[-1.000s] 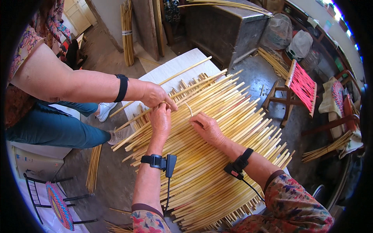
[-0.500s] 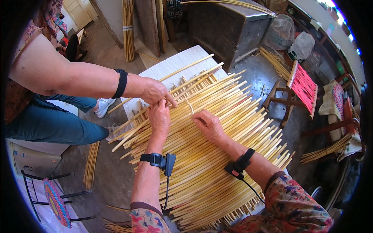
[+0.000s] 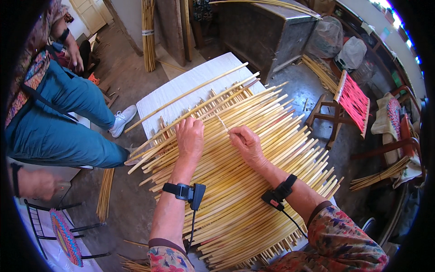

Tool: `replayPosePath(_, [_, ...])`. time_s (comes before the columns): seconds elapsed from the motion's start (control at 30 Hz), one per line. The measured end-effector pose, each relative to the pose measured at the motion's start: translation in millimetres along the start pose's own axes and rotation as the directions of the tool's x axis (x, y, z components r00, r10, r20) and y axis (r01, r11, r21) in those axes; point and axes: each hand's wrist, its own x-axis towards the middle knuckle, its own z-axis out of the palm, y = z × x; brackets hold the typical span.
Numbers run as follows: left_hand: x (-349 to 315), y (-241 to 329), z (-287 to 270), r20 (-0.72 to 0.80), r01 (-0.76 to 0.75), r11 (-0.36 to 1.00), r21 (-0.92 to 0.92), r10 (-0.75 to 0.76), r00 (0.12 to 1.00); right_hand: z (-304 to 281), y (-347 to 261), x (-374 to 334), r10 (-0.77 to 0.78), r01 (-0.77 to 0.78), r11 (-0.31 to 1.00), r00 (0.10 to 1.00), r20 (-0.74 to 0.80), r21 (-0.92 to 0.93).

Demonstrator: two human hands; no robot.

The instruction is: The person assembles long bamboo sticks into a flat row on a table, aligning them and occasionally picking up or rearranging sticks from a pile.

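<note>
A mat of long, pale yellow peeled sticks (image 3: 235,181) lies layered crosswise in front of me. My left hand (image 3: 189,138) rests at its far left part, fingers curled over one of the far sticks (image 3: 213,103); the fingertips are partly hidden. To its right, my right hand (image 3: 246,144) pinches the end of a thin pale cord (image 3: 221,121) between thumb and fingers. The cord runs taut from the far sticks toward my right hand. Both my wrists carry black straps with small boxes and cables.
A white sheet (image 3: 181,84) lies beneath the sticks. A co-worker in teal trousers (image 3: 59,122) stands at the left; one hand (image 3: 41,183) is blurred. A dark chest (image 3: 267,41) stands behind, a pink woven stool (image 3: 351,104) at right, and a stick bundle (image 3: 148,41) at the back.
The co-worker's hand has let go of the far sticks and drawn back left. My left hand has moved slightly, with its knuckles now uppermost. My right hand has shifted slightly right with the cord.
</note>
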Motion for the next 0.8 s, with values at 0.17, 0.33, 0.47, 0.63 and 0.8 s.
replayPosePath(0.17, [5.9,2.8,-0.1,0.076,0.020,0.997,0.078,-0.026,0.997,-2.8,0.9,0.4,-0.010,0.009,0.999,1.000,-0.015,-0.036])
replayPosePath(0.33, [13.4,-5.1,-1.9,0.183,-0.052,0.994,0.100,0.033,0.983,-1.3,-3.5,-0.4,0.046,-0.044,0.997,0.999,-0.019,0.059])
replayPosePath(0.47, [18.3,-5.1,-5.5,0.241,-0.070,0.992,0.103,0.044,0.969,-2.2,-5.3,1.5,0.052,-0.047,0.984,0.998,-0.024,0.174])
replayPosePath(0.63, [14.8,-3.5,-3.2,0.181,-0.043,0.996,0.072,0.029,0.983,-4.3,0.8,4.7,0.054,-0.014,0.956,0.990,-0.130,0.293])
replayPosePath(0.8, [10.0,-6.3,-6.8,0.220,0.033,0.998,-0.053,-0.021,0.975,-6.1,4.3,5.5,0.066,-0.013,0.936,0.988,-0.140,0.351])
